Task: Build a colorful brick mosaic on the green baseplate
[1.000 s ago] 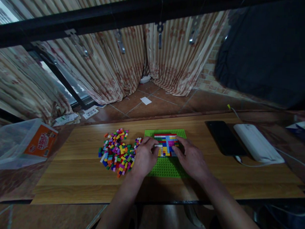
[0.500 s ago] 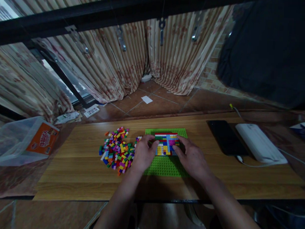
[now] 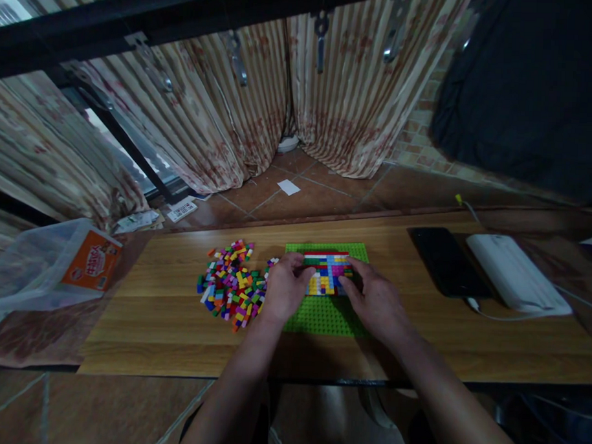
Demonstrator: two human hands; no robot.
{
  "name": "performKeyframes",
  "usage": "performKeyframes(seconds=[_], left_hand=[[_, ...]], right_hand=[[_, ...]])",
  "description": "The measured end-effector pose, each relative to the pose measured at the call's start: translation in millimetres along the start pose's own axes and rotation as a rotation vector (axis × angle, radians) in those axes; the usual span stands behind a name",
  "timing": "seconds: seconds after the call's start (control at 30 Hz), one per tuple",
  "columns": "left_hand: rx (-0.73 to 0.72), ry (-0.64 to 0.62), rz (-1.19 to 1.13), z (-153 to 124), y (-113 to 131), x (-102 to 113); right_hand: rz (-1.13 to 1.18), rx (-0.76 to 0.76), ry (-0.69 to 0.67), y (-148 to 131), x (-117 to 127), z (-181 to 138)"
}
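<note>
A flat panel of toy building bricks point(image 3: 327, 275) in many colours sits over the upper part of a green studded baseplate point(image 3: 327, 317). My left hand point(image 3: 284, 289) grips the panel's left edge, its thumb lying over the near left corner. On the opposite edge, my right hand point(image 3: 378, 299) closes round the panel with thumb and fingers. Whether the panel is pressed onto the studs or lifted a little, I cannot tell. Just left of my left hand spreads a heap of loose bricks point(image 3: 242, 291), partly hidden by that hand.
The wooden table point(image 3: 152, 307) carries a black phone point(image 3: 447, 261) and a white box-shaped device point(image 3: 515, 275) with cables at the right. A clear plastic bin point(image 3: 37, 265) with an orange label stands at the left end. Curtains point(image 3: 222, 116) hang beyond the table.
The whole view has shifted slightly, with the table a little higher and further right. Both hands keep their hold on the brick panel's edges.
</note>
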State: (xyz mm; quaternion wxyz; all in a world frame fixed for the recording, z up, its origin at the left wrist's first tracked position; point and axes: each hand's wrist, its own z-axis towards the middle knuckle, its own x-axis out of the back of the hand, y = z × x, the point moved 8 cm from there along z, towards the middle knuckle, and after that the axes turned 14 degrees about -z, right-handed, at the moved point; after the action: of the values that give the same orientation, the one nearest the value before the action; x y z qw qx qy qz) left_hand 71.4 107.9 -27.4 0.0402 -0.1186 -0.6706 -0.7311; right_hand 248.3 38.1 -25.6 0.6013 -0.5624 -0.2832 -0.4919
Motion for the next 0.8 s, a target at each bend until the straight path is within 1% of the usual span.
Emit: performKeyframes(seconds=[0.23, 0.3, 0.33, 0.4, 0.5, 0.57, 0.63, 0.7, 0.73, 0.8], left_hand=[[-0.056, 0.006, -0.014, -1.0, 0.8, -0.9], [-0.092, 0.002, -0.032, -1.2, 4.0, 2.6], [-0.114, 0.003, -0.041, -0.6, 6.3, 7.0], [-0.152, 0.033, -0.051, 2.5, 9.6, 23.3], [-0.173, 0.104, -0.026, 10.5, 6.9, 61.3], [-0.197, 0.104, 0.01, 14.7, 3.8, 85.4], [-0.2, 0.065, 0.048, 16.3, 0.2, 102.4], [-0.155, 0.024, 0.102, 14.9, -4.0, 110.9], [-0.132, 0.0, 0.126, 13.2, -5.0, 111.4], [-0.118, -0.078, 0.169, 8.3, -3.2, 103.7]], right_hand=[[0.021, 0.008, -0.018, 1.1, 0.0, 0.9], [0.037, -0.003, -0.033, 2.8, 0.0, 0.8], [0.043, -0.012, -0.044, 3.9, -0.5, 0.7], [0.06, -0.021, -0.064, 5.7, -1.8, 0.2], [0.078, -0.012, -0.066, 6.8, -2.8, -0.3], [0.071, -0.009, -0.064, 7.6, -3.4, -0.4], [0.047, -0.013, -0.065, 8.6, -4.1, -0.1], [0.023, -0.014, -0.061, 8.9, -4.2, 0.4], [0.011, -0.013, -0.056, 8.8, -4.1, 0.6], [-0.006, -0.006, -0.042, 8.3, -3.5, 0.9]])
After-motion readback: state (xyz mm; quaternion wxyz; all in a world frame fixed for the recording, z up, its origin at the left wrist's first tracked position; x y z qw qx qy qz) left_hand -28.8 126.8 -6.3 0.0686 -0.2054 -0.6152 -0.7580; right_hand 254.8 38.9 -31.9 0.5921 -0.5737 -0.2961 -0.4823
